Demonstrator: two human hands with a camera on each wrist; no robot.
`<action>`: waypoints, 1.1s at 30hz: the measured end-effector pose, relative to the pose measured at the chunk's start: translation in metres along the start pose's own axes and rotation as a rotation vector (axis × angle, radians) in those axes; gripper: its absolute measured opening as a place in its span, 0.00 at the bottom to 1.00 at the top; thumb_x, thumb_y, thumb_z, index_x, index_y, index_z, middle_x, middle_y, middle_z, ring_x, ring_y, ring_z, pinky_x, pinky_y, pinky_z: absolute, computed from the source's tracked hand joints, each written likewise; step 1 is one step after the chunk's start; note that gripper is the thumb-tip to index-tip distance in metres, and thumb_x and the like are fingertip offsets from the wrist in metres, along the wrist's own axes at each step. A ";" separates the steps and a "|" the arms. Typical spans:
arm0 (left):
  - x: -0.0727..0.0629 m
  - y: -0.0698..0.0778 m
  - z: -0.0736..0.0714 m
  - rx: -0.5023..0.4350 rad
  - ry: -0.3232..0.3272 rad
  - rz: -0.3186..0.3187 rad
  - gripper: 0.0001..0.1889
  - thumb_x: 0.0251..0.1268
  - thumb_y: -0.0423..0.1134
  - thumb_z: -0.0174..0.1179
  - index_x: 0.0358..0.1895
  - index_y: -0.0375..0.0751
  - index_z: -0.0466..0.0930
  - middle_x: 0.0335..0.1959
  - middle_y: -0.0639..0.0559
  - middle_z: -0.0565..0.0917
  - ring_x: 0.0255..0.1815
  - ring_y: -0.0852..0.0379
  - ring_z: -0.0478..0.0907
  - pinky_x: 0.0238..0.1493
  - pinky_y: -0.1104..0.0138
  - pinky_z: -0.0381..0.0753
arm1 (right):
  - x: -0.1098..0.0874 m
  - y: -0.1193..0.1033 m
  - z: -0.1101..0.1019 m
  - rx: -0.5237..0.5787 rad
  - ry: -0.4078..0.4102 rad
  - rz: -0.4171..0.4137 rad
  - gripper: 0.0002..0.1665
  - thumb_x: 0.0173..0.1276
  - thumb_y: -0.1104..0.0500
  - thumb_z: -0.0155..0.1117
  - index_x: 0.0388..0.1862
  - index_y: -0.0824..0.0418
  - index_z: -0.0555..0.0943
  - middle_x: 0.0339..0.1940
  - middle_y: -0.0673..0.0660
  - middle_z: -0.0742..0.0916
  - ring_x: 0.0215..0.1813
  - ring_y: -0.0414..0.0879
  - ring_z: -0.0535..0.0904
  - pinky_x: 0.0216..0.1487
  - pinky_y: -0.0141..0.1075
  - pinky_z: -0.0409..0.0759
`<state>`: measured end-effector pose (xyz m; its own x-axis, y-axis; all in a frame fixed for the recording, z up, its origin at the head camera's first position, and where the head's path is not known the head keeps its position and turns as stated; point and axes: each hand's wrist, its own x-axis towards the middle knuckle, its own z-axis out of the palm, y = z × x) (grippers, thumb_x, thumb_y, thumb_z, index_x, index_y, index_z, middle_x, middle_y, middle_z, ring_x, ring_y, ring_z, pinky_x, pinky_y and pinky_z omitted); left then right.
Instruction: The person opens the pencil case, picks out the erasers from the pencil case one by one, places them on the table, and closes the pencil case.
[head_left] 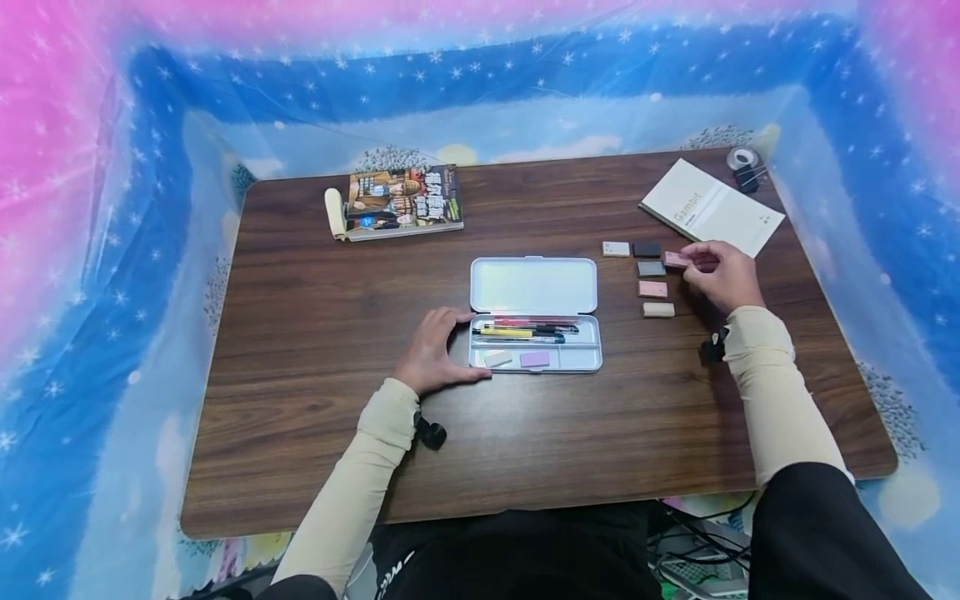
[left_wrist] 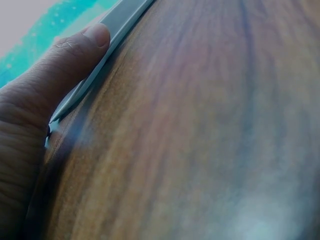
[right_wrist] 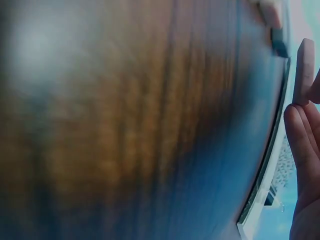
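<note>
A white pencil case (head_left: 534, 286) lies with its lid folded back. Several pens (head_left: 525, 332) fill its rear compartment, while a white eraser (head_left: 498, 358) and a purple eraser (head_left: 535, 359) sit in the front one. My left hand (head_left: 431, 354) grips the case's left end, the thumb along its front edge, also seen in the left wrist view. On the right, my right hand (head_left: 723, 275) pinches a pink eraser (head_left: 677, 260) between thumb and fingers; the right wrist view shows this eraser (right_wrist: 304, 70) standing out from the fingertips.
Left of the held eraser are a white eraser (head_left: 616, 248), a black eraser (head_left: 646, 249), a grey eraser (head_left: 651, 268), another pink eraser (head_left: 652, 289) and a cream eraser (head_left: 658, 310). Behind lie comic-covered books (head_left: 405, 200), a Gambit book (head_left: 708, 208) and a tape roll (head_left: 742, 157).
</note>
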<state>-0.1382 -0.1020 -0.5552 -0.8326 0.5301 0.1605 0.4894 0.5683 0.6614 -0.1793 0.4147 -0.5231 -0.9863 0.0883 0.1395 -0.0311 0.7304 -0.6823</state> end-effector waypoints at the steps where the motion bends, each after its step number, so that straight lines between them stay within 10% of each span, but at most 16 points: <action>1: -0.001 0.000 0.000 -0.002 0.001 0.000 0.51 0.38 0.59 0.87 0.67 0.38 0.76 0.62 0.43 0.79 0.65 0.45 0.73 0.70 0.51 0.73 | 0.003 0.001 0.000 -0.005 -0.009 0.008 0.16 0.64 0.70 0.66 0.51 0.68 0.87 0.46 0.67 0.88 0.37 0.24 0.77 0.41 0.13 0.72; 23: -0.009 -0.006 -0.005 -0.006 0.020 0.003 0.51 0.38 0.58 0.87 0.68 0.38 0.76 0.63 0.43 0.79 0.66 0.46 0.73 0.71 0.52 0.71 | 0.021 0.001 0.014 -0.042 -0.051 0.075 0.16 0.74 0.67 0.64 0.58 0.69 0.85 0.56 0.69 0.87 0.40 0.20 0.72 0.47 0.16 0.72; 30: -0.006 -0.006 -0.002 -0.008 0.009 0.013 0.52 0.40 0.60 0.86 0.69 0.39 0.76 0.64 0.44 0.79 0.67 0.46 0.73 0.72 0.52 0.71 | 0.005 -0.012 0.008 -0.077 0.018 0.095 0.19 0.75 0.62 0.64 0.62 0.66 0.85 0.57 0.68 0.87 0.53 0.51 0.85 0.56 0.31 0.82; 33: -0.004 -0.006 -0.001 -0.014 0.005 0.020 0.51 0.40 0.60 0.86 0.69 0.39 0.76 0.63 0.44 0.79 0.67 0.46 0.73 0.72 0.52 0.71 | -0.006 -0.029 0.013 -0.059 0.096 0.038 0.17 0.74 0.64 0.65 0.59 0.66 0.87 0.54 0.66 0.88 0.52 0.49 0.85 0.57 0.29 0.81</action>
<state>-0.1386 -0.1082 -0.5591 -0.8241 0.5378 0.1777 0.5023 0.5489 0.6681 -0.1741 0.3836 -0.5135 -0.9664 0.1787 0.1846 0.0179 0.7637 -0.6453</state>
